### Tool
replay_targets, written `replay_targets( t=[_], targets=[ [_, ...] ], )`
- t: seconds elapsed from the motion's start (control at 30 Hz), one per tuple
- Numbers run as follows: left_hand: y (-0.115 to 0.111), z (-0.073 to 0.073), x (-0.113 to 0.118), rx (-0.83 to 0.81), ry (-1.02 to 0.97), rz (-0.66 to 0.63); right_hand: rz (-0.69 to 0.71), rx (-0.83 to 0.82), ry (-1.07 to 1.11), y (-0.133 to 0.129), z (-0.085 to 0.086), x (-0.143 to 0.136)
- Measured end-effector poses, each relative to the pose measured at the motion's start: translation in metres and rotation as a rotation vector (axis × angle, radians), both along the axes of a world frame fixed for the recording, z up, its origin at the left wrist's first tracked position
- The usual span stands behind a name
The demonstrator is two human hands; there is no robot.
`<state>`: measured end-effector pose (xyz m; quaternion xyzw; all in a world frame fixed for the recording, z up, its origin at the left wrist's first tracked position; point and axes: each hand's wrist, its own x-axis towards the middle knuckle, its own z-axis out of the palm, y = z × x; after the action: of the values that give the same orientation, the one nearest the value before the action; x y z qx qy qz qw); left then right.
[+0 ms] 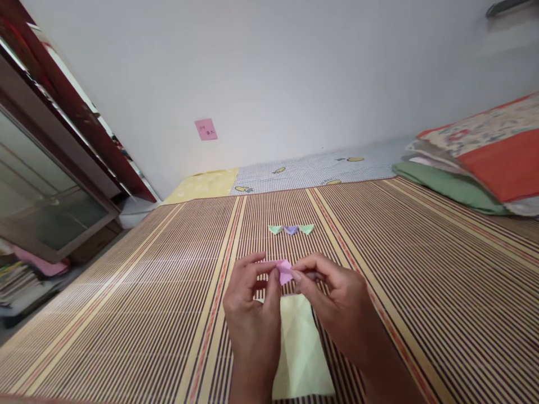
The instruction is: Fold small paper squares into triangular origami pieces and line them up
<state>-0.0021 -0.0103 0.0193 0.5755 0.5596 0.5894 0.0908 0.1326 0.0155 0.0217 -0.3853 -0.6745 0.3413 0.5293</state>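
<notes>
My left hand [255, 306] pinches a small folded piece of pink paper [284, 273] between thumb and forefinger, and the fingers of my right hand [339, 292] are closed on its right edge. It is held up over the brown-and-tan striped slatted mat [147, 320], just beyond a creased pale yellow-green paper sheet [302, 348] and nearer me than three small folded paper triangles [290, 230]. I judge it nearly weightless, crisp along folds, and easy to crumple or tear, so it's best taken lightly by opposite edges, fingertips only.
</notes>
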Motion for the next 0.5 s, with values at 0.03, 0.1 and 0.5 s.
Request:
replay_targets(
  t=[0.03, 0.1, 0.5],
  targets=[
    [-0.001, 0.002, -0.001, -0.007, 0.048, -0.006, -0.009, 0.014, -0.008, 0.001, 0.000, 0.001],
    [-0.002, 0.006, -0.004, -0.027, 0.100, -0.054, -0.009, 0.029, -0.041, 0.002, 0.000, 0.005],
    [-0.001, 0.004, 0.000, -0.159, -0.251, -0.222, 0.020, 0.103, -0.111, 0.003, -0.001, 0.009]
  ],
)
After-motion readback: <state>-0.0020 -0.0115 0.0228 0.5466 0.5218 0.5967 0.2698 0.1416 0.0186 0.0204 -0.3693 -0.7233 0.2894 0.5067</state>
